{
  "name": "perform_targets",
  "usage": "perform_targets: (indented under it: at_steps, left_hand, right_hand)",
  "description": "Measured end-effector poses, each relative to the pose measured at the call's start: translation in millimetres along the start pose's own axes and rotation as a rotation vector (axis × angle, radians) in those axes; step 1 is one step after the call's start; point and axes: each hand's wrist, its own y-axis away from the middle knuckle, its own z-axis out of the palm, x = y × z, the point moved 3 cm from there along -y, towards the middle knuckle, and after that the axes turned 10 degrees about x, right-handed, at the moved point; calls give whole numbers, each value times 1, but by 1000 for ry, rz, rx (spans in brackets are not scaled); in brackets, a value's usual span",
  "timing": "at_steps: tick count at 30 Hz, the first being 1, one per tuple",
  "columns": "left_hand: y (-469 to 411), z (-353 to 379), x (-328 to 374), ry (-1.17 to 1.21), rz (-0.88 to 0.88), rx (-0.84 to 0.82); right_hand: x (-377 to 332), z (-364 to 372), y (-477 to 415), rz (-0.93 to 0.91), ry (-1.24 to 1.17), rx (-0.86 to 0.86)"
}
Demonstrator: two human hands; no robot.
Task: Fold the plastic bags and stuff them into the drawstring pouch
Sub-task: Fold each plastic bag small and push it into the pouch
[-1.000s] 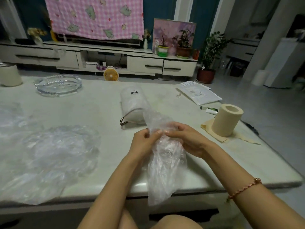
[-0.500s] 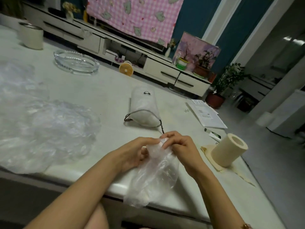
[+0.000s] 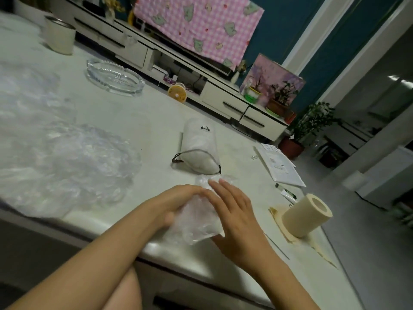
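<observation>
A clear plastic bag [image 3: 196, 222] lies crumpled near the table's front edge, between my two hands. My left hand [image 3: 176, 204] holds its left side, thumb under the plastic and fingers curved over it. My right hand [image 3: 234, 211] lies flat on the bag's right part, fingers straight and spread. Just beyond the bag sits the white drawstring pouch [image 3: 199, 148], stuffed full, its dark cord at the near end. A heap of more clear bags [image 3: 67, 166] covers the table's left side.
On the pale table [image 3: 138, 121] are a glass ashtray [image 3: 115, 78], a white cup [image 3: 60, 36], papers [image 3: 279, 166], a pen [image 3: 287, 192] and a paper roll [image 3: 305, 217] on a tissue. A TV cabinet [image 3: 223, 99] and plants stand behind.
The bag hung over the table edge, pinched by both hands. It now lies on the table, and my right hand has opened flat on it. The camera has tilted.
</observation>
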Motion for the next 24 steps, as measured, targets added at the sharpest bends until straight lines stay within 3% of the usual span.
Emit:
perform_targets:
  at_steps: [2,4,7,11,13,16,19,21,24]
  left_hand:
    - [4,1,-3,6,-28,-23]
    - [5,-2,-4,-53,39,56]
    - [8,-4,1,-93,236,141]
    - [8,-2,2,-86,319,130]
    - [8,2,2,-46,284,74]
    - [16,7,4,13,193,-78]
    - [21,8,2,-130,219,-193]
    - [19,6,-1,-260,285,-176]
    - [13,1,-1,-212,339,-40]
  right_hand:
    - [-9,7,-2,-66,-43,124]
    - [-12,7,0,-71,-180,199]
    - [-13,2,-1,314,-576,93]
    - [-4,1,-12,811,-921,7]
    - [0,2,-17,970,-934,-20]
    - [4,5,-19,1069,-826,-88]
    - [7,9,-20,1108,-759,-102]
    - [9,9,-19,1121,-789,-86]
    - [11,6,-17,1082,-843,-46]
